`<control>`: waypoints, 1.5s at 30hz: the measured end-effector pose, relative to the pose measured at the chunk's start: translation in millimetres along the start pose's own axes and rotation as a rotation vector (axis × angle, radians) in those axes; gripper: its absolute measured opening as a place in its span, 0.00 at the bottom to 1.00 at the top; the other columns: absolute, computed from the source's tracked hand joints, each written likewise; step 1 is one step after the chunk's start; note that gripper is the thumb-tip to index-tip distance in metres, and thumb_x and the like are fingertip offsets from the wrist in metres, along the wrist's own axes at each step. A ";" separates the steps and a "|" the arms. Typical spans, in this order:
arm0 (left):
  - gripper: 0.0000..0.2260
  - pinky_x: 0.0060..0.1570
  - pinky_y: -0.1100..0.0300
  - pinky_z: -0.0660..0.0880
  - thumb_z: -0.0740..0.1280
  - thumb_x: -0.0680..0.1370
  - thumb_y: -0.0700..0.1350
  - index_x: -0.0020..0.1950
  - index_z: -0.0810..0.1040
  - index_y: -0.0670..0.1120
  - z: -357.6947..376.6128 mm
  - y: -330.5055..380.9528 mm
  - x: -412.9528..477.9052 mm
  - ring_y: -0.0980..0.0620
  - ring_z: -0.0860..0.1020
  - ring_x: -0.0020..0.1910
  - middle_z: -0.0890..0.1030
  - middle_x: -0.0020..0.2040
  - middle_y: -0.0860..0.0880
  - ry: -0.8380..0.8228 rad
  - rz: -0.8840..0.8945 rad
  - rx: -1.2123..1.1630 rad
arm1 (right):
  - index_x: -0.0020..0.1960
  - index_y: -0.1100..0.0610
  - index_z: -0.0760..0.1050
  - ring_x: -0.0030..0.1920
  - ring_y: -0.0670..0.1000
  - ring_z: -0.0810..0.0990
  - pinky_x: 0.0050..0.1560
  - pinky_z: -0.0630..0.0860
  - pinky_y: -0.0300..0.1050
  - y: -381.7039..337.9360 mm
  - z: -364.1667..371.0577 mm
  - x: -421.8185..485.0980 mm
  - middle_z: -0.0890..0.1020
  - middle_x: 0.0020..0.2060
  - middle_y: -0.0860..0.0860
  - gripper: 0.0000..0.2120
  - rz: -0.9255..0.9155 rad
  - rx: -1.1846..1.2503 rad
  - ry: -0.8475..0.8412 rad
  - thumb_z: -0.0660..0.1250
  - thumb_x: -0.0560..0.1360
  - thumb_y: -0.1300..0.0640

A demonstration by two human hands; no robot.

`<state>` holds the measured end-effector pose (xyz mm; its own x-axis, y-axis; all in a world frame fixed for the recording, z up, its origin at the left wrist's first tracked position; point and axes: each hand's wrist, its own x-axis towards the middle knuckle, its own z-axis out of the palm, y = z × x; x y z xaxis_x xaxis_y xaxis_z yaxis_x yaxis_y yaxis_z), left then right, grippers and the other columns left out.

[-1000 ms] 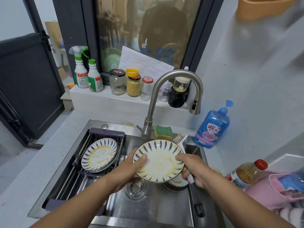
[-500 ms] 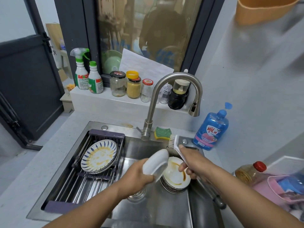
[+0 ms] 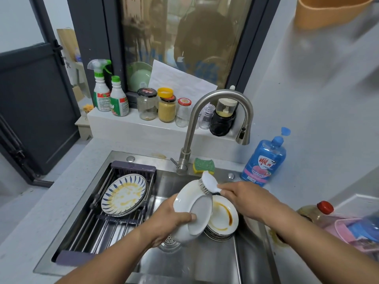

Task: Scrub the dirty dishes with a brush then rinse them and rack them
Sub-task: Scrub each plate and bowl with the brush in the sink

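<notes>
a white plate [image 3: 196, 210] stands tipped on edge, plain underside facing out, gripped low on its rim by the left hand [image 3: 170, 220]. the white brush [image 3: 208, 182], held in the right hand [image 3: 244, 196], sets its bristles on the plate's top edge. just behind, a stack of plates [image 3: 224, 220] ringed with brown sauce sits in the sink [image 3: 205, 263]. blue-striped plates [image 3: 125, 194] smeared yellow lean in the rack [image 3: 123, 224]

Bare sink floor [image 3: 205, 265] in front, plate stack [image 3: 222, 219] at right, faucet [image 3: 221, 95] arching overhead, rack [image 3: 98, 228] seemingly half free
</notes>
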<state>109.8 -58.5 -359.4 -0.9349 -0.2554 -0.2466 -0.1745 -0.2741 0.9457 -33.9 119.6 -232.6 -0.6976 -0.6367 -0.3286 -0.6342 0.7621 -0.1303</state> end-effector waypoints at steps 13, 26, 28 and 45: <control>0.29 0.63 0.42 0.78 0.77 0.68 0.37 0.69 0.76 0.45 -13.2 18.9 -1.1 0.40 0.82 0.61 0.84 0.61 0.41 -0.009 0.034 -0.062 | 0.71 0.27 0.65 0.64 0.51 0.77 0.62 0.77 0.52 7.4 -6.4 4.1 0.79 0.66 0.42 0.17 -0.025 0.038 0.028 0.53 0.83 0.37; 0.28 0.60 0.40 0.79 0.74 0.68 0.31 0.69 0.76 0.41 -15.4 31.6 -6.9 0.35 0.81 0.62 0.82 0.62 0.35 -0.006 0.022 -0.396 | 0.71 0.38 0.73 0.59 0.45 0.79 0.60 0.72 0.38 18.7 -0.4 3.5 0.80 0.64 0.44 0.17 -0.011 0.288 -0.033 0.59 0.84 0.44; 0.28 0.57 0.41 0.81 0.72 0.70 0.30 0.69 0.75 0.40 -19.1 36.0 -7.9 0.36 0.81 0.61 0.81 0.63 0.35 0.014 0.026 -0.522 | 0.68 0.41 0.77 0.48 0.42 0.81 0.51 0.74 0.35 24.3 8.7 -0.7 0.84 0.53 0.44 0.15 -0.012 0.382 -0.036 0.60 0.84 0.46; 0.26 0.61 0.42 0.79 0.77 0.70 0.30 0.67 0.78 0.43 -20.6 72.0 -11.4 0.38 0.82 0.60 0.84 0.60 0.38 -0.217 -0.033 0.062 | 0.68 0.37 0.74 0.58 0.46 0.83 0.63 0.79 0.54 -1.6 -2.8 0.1 0.84 0.57 0.42 0.29 -0.217 0.705 -0.063 0.79 0.70 0.46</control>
<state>114.3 -94.4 -292.8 -0.9718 -0.0405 -0.2324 -0.2182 -0.2201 0.9508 -34.0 118.0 -229.8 -0.5468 -0.7900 -0.2775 -0.3761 0.5278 -0.7616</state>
